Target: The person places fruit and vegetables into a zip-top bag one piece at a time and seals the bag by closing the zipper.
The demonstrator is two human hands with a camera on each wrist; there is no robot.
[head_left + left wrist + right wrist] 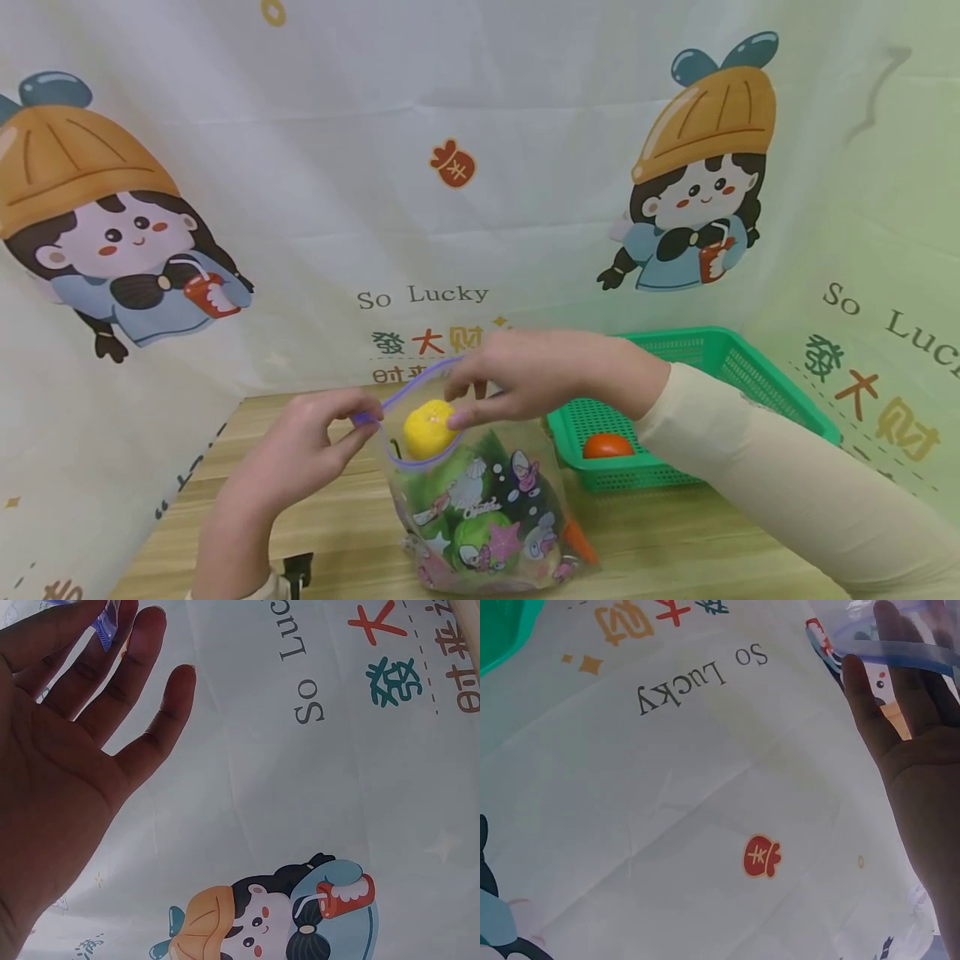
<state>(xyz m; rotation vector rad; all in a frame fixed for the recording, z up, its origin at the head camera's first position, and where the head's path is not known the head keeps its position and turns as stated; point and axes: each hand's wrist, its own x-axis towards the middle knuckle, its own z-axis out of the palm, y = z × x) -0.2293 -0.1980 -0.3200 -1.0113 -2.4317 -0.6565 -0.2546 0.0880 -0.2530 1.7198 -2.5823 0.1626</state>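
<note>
My left hand pinches the purple rim of a clear printed zip bag between thumb and forefinger. In the left wrist view, the other fingers of the left hand are spread. A yellow bell pepper is at the bag's mouth. My right hand holds its right side with the thumb and fingertips. In the right wrist view, the fingers of the right hand cross the rim; the pepper is out of that view. Green vegetables show through the bag, with a carrot-like orange piece low at its right.
A green plastic basket stands to the right, partly behind the right forearm. Inside it lies a red-orange tomato. Below everything is a wood-grain table. Printed cloth hangs behind and at both sides.
</note>
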